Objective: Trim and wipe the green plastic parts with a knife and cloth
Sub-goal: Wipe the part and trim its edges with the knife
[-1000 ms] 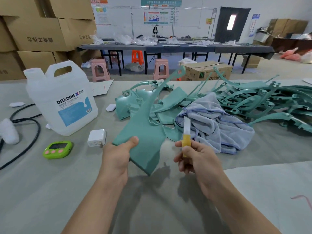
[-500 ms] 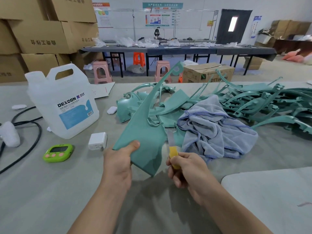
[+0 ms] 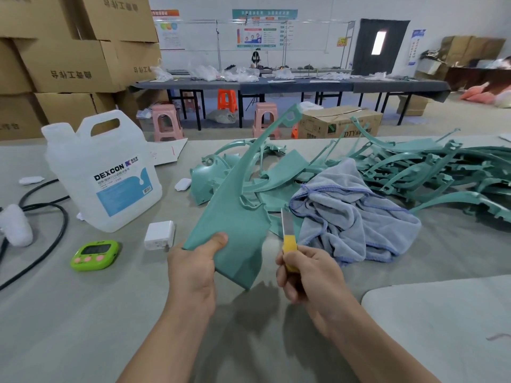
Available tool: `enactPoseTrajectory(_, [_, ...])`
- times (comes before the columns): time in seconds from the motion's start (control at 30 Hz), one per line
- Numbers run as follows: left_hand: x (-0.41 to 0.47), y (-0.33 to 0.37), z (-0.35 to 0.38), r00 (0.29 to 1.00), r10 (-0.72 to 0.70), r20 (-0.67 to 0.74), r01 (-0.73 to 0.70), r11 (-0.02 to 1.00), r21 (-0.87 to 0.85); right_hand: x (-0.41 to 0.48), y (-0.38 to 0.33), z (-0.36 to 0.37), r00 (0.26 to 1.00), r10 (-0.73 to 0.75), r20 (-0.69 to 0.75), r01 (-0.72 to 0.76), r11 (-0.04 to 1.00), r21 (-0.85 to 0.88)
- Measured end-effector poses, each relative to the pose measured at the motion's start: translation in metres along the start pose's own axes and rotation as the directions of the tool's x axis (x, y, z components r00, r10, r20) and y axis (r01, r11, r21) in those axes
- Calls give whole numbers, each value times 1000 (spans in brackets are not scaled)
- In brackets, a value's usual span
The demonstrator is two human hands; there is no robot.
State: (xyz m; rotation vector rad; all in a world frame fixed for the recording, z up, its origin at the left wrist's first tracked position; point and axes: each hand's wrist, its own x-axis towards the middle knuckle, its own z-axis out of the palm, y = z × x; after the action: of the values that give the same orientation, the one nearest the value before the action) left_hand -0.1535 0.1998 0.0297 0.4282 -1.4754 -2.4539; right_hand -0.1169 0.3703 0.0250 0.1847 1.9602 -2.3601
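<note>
My left hand [image 3: 193,269] grips the wide lower end of a long curved green plastic part [image 3: 235,217], thumb on its face, holding it up off the table with its narrow tip pointing away. My right hand [image 3: 307,272] holds a knife [image 3: 288,239] with a yellow handle, blade pointing up, just right of the part's edge. A grey-blue cloth [image 3: 351,214] lies crumpled on the table behind the knife. A heap of green parts [image 3: 431,172] spreads to the right and behind.
A white DEXCON jug [image 3: 102,172] stands at the left, with a white charger [image 3: 160,234], a green timer [image 3: 95,255] and a black cable [image 3: 52,239] nearby. A pale board [image 3: 442,327] lies at the lower right. Cardboard boxes [image 3: 72,51] stack at the back left.
My right hand drew the knife down and left, from in front of the cloth to the green part's right edge. My left hand kept holding the part.
</note>
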Motion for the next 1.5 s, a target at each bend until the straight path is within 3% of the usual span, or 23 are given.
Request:
enactPoseTrajectory(0.1, [-4, 0, 1, 999, 35, 38, -36, 999, 37, 1, -3, 4, 997, -68, 38, 67, 998, 16])
enactPoseTrajectory(0.3, [-4, 1, 2, 999, 15, 46, -16, 1000, 24, 3, 2, 2, 991, 136, -3, -136, 990, -31])
enactPoseTrajectory(0.47, [-6, 2, 2, 997, 37, 72, -39, 999, 30, 1, -5, 1, 1000, -2, 13, 1, 998, 70])
enactPoseTrajectory(0.63, [-3, 2, 0, 999, 4, 36, -4, 1000, -8, 1, -1, 4, 986, 161, 50, -161, 987, -17])
enactPoseTrajectory(0.7, [-1, 2, -3, 1000, -18, 24, 20, 998, -59, 1, -2, 2, 988, 154, 31, -154, 988, -6])
enactPoseTrajectory(0.83, [1, 0, 0, 998, -14, 55, 19, 997, -79, -1, -4, 3, 996, 63, 56, -67, 994, 83])
enactPoseTrajectory(0.97, [0, 0, -1, 993, -12, 113, 26, 991, -130, -4, -3, 7, 983, 124, 135, -146, 975, 168])
enactPoseTrajectory(1.17, [0, 5, -3, 971, -60, 230, 106, 975, -195, -6, -7, 2, 992, 53, 114, -90, 929, 358])
enactPoseTrajectory(1.37, [-2, 4, -3, 961, -92, 261, 147, 969, -199, -12, -5, 3, 942, 211, 262, -262, 949, 176])
enactPoseTrajectory(1.5, [5, 3, -6, 962, -122, 244, 185, 948, -259, -16, -4, 0, 937, 225, 268, -253, 964, 75])
